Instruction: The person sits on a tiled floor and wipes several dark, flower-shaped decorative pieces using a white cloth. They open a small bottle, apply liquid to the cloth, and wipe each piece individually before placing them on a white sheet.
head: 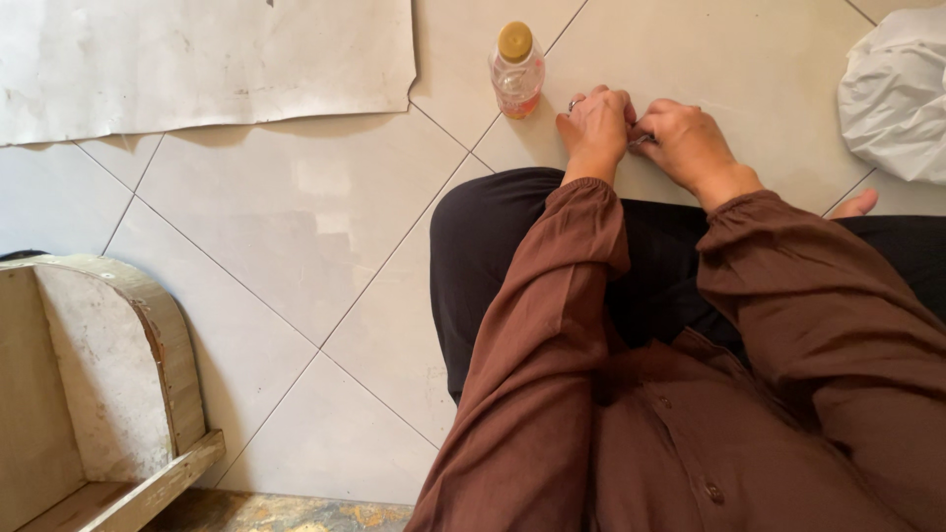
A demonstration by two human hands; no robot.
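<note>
One plastic bottle [516, 69], yellow cap, little reddish liquid, both hands' fingers [606, 103] pinching sm. metal item [641, 141]

soft, even daylight, faint sheen on the pale floor tiles [296, 197], sharp focus throughout

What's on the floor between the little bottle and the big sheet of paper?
Nothing. In the head view, only bare floor tile lies between the bottle and the paper sheet.

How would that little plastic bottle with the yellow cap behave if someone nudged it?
The bottle stands upright and slim on smooth floor tiles, so it would probably tip or slide easily. It looks nearly empty, with only a little reddish liquid, so likely light. Once on its side, its round body might roll.
</note>
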